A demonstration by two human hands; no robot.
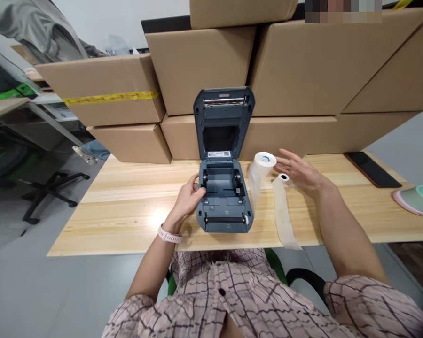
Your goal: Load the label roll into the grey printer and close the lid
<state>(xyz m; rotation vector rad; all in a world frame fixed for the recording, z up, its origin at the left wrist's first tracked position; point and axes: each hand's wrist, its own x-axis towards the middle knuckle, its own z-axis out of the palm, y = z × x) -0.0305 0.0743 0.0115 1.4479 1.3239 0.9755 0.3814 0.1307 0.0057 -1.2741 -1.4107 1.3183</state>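
Note:
A dark grey label printer stands on the table with its lid raised. Its bay shows two black roll holders and holds no roll. My left hand grips the printer's left side, thumb over the rim. To the right of the printer stands a white label roll, a loose strip trailing from it toward me. A smaller roll with a dark core lies nearer, its pale strip running to the table's front edge. My right hand is beside the white roll, fingers stretched out; whether they touch it I cannot tell.
Stacked cardboard boxes line the back of the wooden table. A black phone lies at the right, near a pink and mint-green object. On the left floor stands a wheeled chair base.

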